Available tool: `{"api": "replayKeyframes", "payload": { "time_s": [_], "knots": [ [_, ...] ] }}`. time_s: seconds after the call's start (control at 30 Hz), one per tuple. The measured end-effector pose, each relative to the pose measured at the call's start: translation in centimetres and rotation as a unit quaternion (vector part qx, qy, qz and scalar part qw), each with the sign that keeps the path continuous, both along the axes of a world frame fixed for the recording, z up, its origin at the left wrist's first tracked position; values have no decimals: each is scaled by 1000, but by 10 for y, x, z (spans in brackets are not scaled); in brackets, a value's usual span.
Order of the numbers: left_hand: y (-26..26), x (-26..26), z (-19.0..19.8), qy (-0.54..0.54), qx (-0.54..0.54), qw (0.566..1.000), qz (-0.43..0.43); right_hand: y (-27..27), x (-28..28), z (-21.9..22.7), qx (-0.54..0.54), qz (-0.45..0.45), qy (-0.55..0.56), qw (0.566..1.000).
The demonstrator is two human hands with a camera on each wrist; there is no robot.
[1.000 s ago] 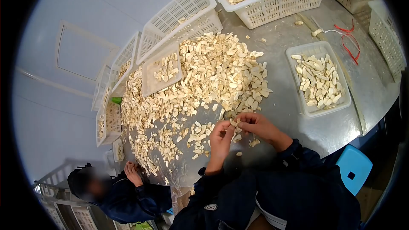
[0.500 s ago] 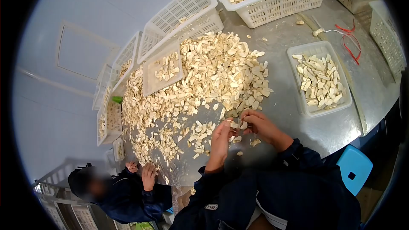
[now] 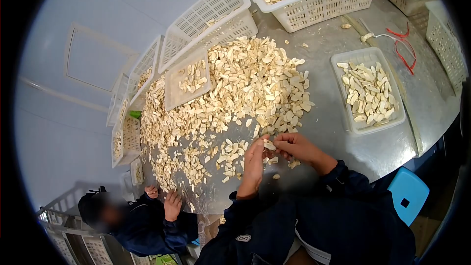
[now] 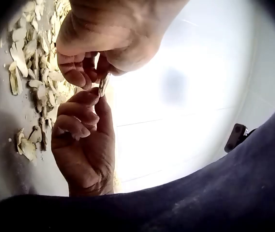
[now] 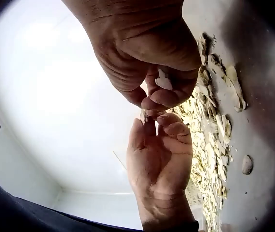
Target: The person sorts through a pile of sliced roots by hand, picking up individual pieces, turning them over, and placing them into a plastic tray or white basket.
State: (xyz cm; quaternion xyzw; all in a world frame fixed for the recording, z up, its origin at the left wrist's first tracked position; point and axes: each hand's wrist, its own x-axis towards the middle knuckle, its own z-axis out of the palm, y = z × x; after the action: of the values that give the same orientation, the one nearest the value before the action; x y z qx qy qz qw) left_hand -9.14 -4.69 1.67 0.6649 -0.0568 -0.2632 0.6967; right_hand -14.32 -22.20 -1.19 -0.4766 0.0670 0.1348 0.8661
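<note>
Between my two hands is a pale dried slice (image 3: pixel 269 145), low over the near side of the metal table. My left hand (image 3: pixel 252 164) pinches it between thumb and fingers. My right hand (image 3: pixel 303 149) meets it from the other side, its fingertips on the slice (image 4: pixel 103 85) in the left wrist view. A second pale piece (image 5: pixel 163 80) lies within the curled fingers of my right hand in the right wrist view. Just beyond the hands spreads a large heap of similar slices (image 3: pixel 245 78), with a few loose ones close beside the fingers.
A shallow white tray (image 3: pixel 343 113) of slices stands to the right. Another tray (image 3: pixel 171 95) rests on the heap. White perforated baskets (image 3: pixel 319 12) line the far edge. Red string (image 3: pixel 405 59) lies at the right. Another person's hand (image 3: pixel 172 206) is at the table's left.
Half a second ago my fingertips were farther apart, with pale pieces showing at both hands; now they meet at one slice. The other person's second hand has come over the table edge.
</note>
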Motion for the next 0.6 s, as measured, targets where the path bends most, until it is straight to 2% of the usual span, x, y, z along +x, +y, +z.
{"api": "replayKeyframes", "payload": {
  "time_s": [0.6],
  "knots": [
    [0,-1,-1,-9,17,1000,-15,2,0,-4,-30,2,-26,999]
  ]
}}
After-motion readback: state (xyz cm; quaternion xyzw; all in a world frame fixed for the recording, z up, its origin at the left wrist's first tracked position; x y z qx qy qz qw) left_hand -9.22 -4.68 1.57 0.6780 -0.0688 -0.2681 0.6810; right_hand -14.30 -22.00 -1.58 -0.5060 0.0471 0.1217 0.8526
